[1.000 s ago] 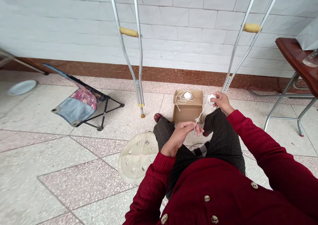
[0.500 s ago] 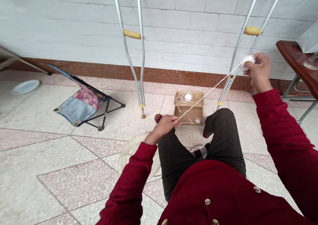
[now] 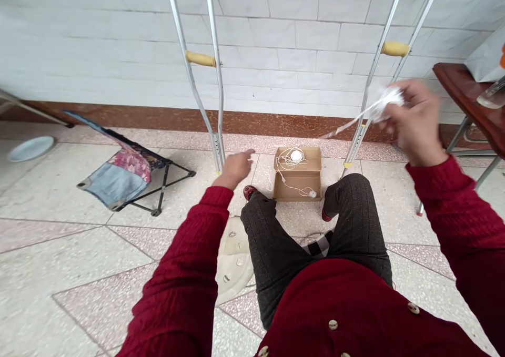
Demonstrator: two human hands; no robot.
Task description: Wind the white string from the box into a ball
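Observation:
My right hand [image 3: 414, 118] is raised at the right, closed on a small white ball of string [image 3: 389, 100]. A loose strand [image 3: 343, 128] trails from the ball down to the left, blurred by motion. My left hand [image 3: 235, 167] reaches forward over the floor beside my left knee, fingers loosely extended, holding nothing. Between my feet lies an open cardboard box [image 3: 296, 184] with another white string ball [image 3: 295, 156] and loose string in it.
Two metal crutches [image 3: 215, 83] [image 3: 389, 52] lean on the tiled wall. A folding stool [image 3: 126, 170] and a plate [image 3: 30, 148] sit at the left. A brown table [image 3: 465, 97] stands at the right. A pale plastic seat [image 3: 232, 262] lies under my left leg.
My left hand has let go of the string and moved forward and left. The taut strand has gone slack, and its end swings near my raised right hand.

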